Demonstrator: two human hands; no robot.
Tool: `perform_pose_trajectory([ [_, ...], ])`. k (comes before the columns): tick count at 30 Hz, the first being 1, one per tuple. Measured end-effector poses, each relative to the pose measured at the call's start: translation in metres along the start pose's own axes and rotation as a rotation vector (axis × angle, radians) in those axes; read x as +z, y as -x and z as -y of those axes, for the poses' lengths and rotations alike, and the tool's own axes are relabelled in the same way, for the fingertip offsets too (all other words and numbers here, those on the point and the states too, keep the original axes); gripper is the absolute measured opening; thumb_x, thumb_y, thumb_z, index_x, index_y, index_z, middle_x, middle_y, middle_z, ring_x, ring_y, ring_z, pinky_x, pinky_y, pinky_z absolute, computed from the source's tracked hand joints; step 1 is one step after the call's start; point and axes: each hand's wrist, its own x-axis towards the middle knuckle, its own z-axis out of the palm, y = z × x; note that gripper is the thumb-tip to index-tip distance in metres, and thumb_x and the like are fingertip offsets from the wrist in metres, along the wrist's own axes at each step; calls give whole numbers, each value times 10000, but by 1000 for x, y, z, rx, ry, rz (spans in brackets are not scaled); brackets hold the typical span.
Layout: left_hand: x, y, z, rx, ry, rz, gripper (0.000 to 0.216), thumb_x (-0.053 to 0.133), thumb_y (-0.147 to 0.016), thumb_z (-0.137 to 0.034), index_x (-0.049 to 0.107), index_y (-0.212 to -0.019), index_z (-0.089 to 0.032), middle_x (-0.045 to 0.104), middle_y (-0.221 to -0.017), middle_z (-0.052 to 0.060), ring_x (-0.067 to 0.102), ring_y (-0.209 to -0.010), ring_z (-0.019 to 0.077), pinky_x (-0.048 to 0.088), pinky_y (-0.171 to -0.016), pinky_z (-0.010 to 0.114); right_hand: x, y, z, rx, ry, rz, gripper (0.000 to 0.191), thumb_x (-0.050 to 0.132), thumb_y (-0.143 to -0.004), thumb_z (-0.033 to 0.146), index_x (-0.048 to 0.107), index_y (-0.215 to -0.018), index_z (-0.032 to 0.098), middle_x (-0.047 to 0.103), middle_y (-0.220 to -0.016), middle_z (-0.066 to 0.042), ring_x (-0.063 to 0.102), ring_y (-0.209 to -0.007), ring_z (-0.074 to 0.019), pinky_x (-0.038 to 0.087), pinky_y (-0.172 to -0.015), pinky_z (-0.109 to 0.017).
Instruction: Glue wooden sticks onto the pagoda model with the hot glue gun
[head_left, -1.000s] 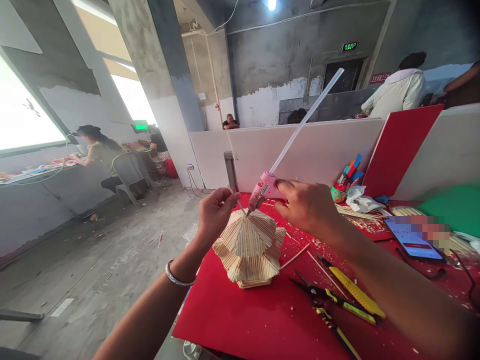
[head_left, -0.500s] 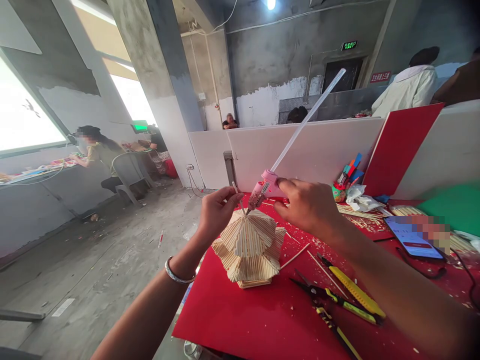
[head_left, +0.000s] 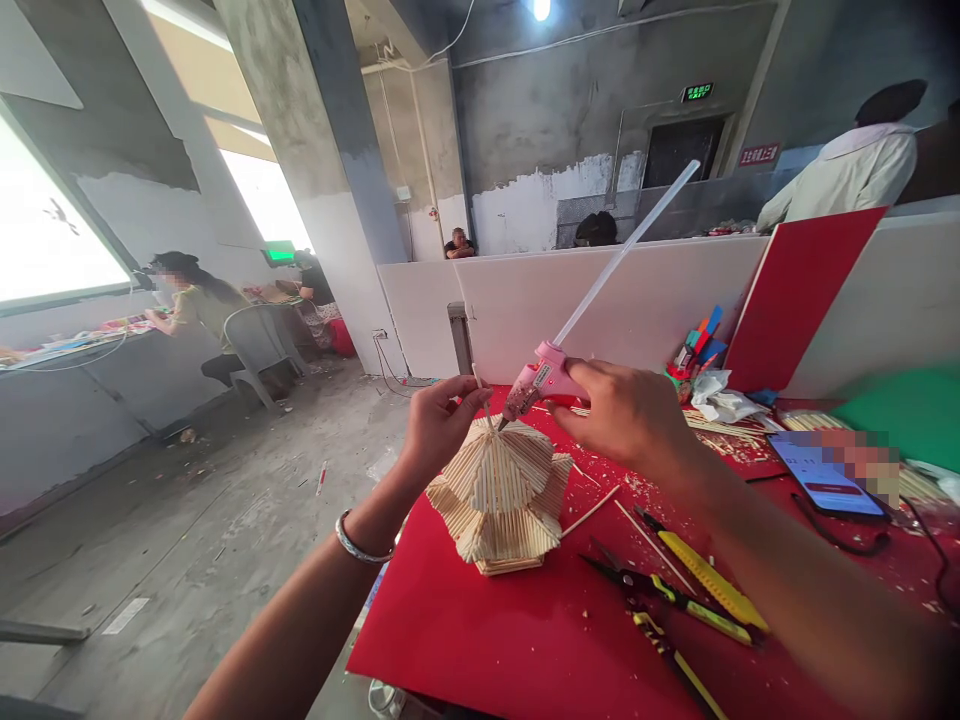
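A small tiered roof model (head_left: pixel 499 490) made of thin wooden sticks stands on the red tabletop (head_left: pixel 450 630). My left hand (head_left: pixel 444 425) is closed, pinching a short wooden stick (head_left: pixel 478 378) upright at the model's peak. In my right hand (head_left: pixel 626 405) is a pink hot glue gun (head_left: pixel 541 380), its nozzle pointing down and left at the peak beside the stick's lower end. A long clear glue stick (head_left: pixel 630 250) juts out of the gun's back, up and to the right. Whether the nozzle touches the wood I cannot tell.
Pliers (head_left: pixel 675 600) and a yellow utility knife (head_left: pixel 712 580) lie under my right forearm. Loose sticks and wood crumbs are scattered nearby. Further right are a phone (head_left: pixel 825 475), crumpled tissue (head_left: pixel 724 398) and a cup of pens (head_left: pixel 681 385). White partition boards (head_left: pixel 600 300) border the table's back.
The glue gun and my right hand have shifted slightly right. My left hand has moved a little right with the stick. In the background, a person in a pale jacket has moved right.
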Motion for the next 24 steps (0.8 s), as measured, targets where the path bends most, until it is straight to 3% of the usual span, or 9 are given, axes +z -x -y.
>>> perform_pose_trajectory([
  [3,3,3,4,-4,13,-37,116,686,-782,-299,726,-738,-199,714,-755,25,564,-616,112,453,-556,242,0,5,-5,84,-68,33,565,586,-784,531,579,-1286,270,704,-836,-44,602,-657,-186,288,-549,-291],
  [7,8,10,10,-26,63,-68,94,722,-745,-291,757,-780,-210,742,-802,45,636,-690,145,525,-665,280,-1,23,-22,207,-254,185,716,650,-730,555,529,-1334,190,659,-717,-23,567,-588,-173,357,-540,-287],
  [9,11,13,12,-42,101,-77,88,729,-734,-290,758,-767,-214,740,-777,42,647,-697,151,536,-688,290,0,38,-36,277,-315,243,607,645,-739,486,571,-1249,166,640,-696,-11,546,-572,-155,366,-539,-273],
  [11,13,14,12,-65,137,-88,70,736,-721,-281,754,-738,-216,734,-742,33,644,-688,148,537,-686,287,2,58,-52,336,-322,268,342,569,-779,381,624,-1049,177,643,-728,-12,534,-585,-137,354,-542,-255],
  [13,14,14,13,-88,176,-94,72,748,-707,-286,757,-733,-219,732,-725,30,639,-676,149,537,-665,288,6,83,-67,388,-298,326,202,497,-804,331,613,-897,193,646,-740,-11,534,-608,-134,344,-551,-245],
  [16,14,11,16,-118,232,-105,93,781,-678,-300,760,-724,-223,737,-725,29,634,-657,149,537,-635,287,16,127,-82,582,-185,516,227,421,-841,321,610,-872,200,659,-729,-16,551,-603,-141,310,-533,-238],
  [21,11,7,19,-155,281,-88,108,806,-651,-301,765,-715,-224,728,-703,21,623,-637,136,523,-597,264,33,192,-92,725,-71,641,331,439,-828,297,650,-1048,167,715,-886,-116,652,-725,-230,331,-553,-268],
  [24,10,8,16,-143,274,-72,81,799,-655,-284,765,-694,-222,719,-689,16,617,-637,125,513,-600,250,44,216,-97,742,-73,686,336,407,-855,321,675,-995,174,720,-899,-137,676,-800,-269,388,-598,-297],
])
